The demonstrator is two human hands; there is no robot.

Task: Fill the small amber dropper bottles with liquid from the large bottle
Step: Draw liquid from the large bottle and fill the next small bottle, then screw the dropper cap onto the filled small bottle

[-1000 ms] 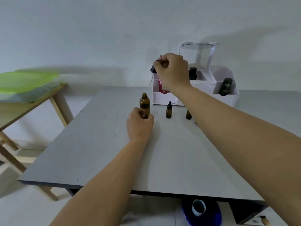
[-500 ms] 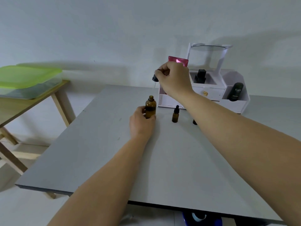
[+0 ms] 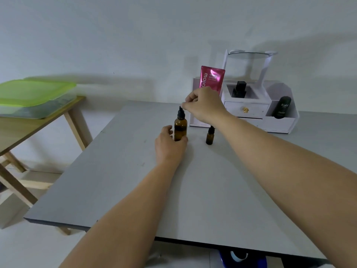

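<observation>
Pinching the tip of the black dropper cap (image 3: 181, 112), the thumb and forefinger of the right hand (image 3: 205, 105) close narrowly on its rubber bulb, while the other fingers curl loosely above. The cap sits upright on the neck of the tall amber glass bottle (image 3: 180, 127), which stands on the grey rectangular table (image 3: 119, 182) a little left of centre. The left hand (image 3: 170, 147) grips the bottle's lower part, its fingers wrapped round the left side and its thumb against the right side of the base. Both bare forearms reach in from the near edge of the table.

Just to the right of the tall bottle, and apart from it, a small amber glass dropper bottle (image 3: 210, 136) stands upright with its black cap on, partly under the right wrist.

Behind them, at the far edge of the table, sits a white plastic organiser (image 3: 278, 124) with a drawer and open compartments. A pink glossy tube (image 3: 212, 78) stands in its left compartment, a black square bottle (image 3: 239, 89) in the middle one, and a black cylindrical bottle (image 3: 281, 107) in the right one.

At the left, a wooden side table (image 3: 25, 130) carries a green-lidded clear box (image 3: 34, 93). Below the near edge of the grey table part of a blue object (image 3: 257, 261) shows, too cut off to identify.
</observation>
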